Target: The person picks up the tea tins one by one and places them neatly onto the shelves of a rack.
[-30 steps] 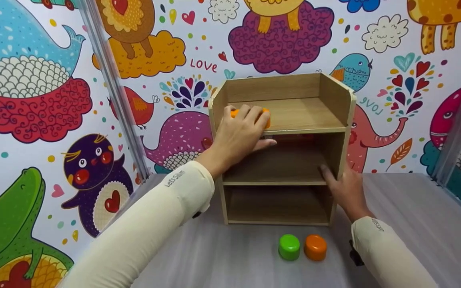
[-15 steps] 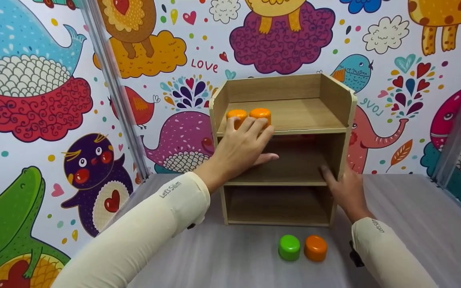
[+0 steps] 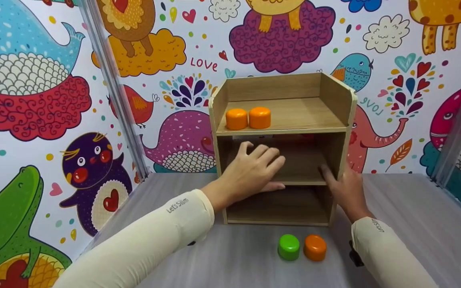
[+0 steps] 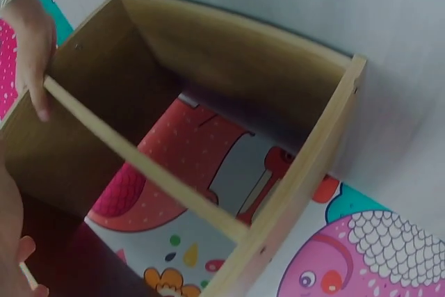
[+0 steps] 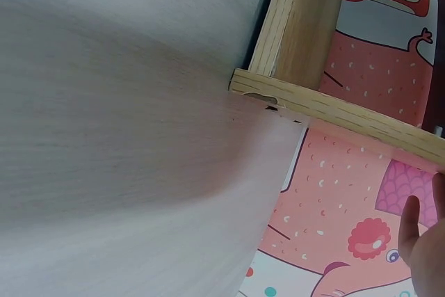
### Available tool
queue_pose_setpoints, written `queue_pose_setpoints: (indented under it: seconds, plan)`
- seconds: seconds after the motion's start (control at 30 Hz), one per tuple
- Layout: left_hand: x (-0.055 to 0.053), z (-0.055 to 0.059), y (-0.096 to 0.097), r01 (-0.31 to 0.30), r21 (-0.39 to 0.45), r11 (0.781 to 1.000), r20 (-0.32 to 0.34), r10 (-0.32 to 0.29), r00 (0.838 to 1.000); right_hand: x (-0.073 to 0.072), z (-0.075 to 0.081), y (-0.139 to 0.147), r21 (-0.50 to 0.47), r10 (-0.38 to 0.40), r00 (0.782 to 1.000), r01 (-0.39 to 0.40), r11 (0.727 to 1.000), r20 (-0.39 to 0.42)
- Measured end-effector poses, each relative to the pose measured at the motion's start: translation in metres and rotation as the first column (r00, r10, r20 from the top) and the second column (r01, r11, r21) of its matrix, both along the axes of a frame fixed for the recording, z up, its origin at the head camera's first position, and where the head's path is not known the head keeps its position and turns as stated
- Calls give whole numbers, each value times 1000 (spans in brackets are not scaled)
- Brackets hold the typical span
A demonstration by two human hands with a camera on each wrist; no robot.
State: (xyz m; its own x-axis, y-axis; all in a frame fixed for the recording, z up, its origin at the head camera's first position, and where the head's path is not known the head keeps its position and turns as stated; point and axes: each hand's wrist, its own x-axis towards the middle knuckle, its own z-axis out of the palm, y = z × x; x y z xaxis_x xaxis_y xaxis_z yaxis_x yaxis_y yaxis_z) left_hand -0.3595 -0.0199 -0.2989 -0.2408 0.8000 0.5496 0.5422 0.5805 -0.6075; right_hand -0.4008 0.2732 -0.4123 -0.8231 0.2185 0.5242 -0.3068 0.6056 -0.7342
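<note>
A small wooden shelf unit [image 3: 298, 112] with three levels stands against the back wall. Two glossy orange short cylinders [image 3: 259, 118] sit side by side at the front left of its top level. Below them, my left hand [image 3: 252, 170] hovers in front of the middle level, fingers loosely bent and holding nothing. My right hand [image 3: 348, 190] grips the unit's right side panel, thumb inside and fingers outside. In the left wrist view the right hand [image 4: 36, 46] shows at that panel, and part of the left hand [image 4: 10, 220] enters at the left edge.
On the grey table [image 3: 222, 256], in front of the unit, stand a green cylinder [image 3: 289, 247] and another orange cylinder [image 3: 315, 248]. Walls with cartoon animal prints [image 3: 190, 36] enclose the table at the back and sides, joined by metal corner posts [image 3: 112, 84].
My left hand has let go of the orange cylinders on the top level and moved down in front of the middle level. The right hand keeps its grip on the side panel.
</note>
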Motion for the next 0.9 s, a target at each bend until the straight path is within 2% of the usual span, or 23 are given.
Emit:
queue_pose_setpoints:
  seconds: [0.3, 0.6, 0.77, 0.9]
  plan:
    - [5, -24, 4, -16, -91, 996, 72, 23, 997, 2, 1, 0, 0, 10, 1000, -10, 1000, 9]
    - [9, -44, 7, -36, -160, 986, 173, 64, 983, 0, 0, 1, 4, 12, 1000, -12, 1000, 5]
    - [11, -56, 11, -56, -213, 975, 190, 98, 977, 0, 1, 0, 13, -6, 1000, 6, 1000, 5]
    - [11, -66, 12, -51, -232, 971, 198, 99, 975, -1, 1, 0, 10, -11, 1000, 11, 1000, 4]
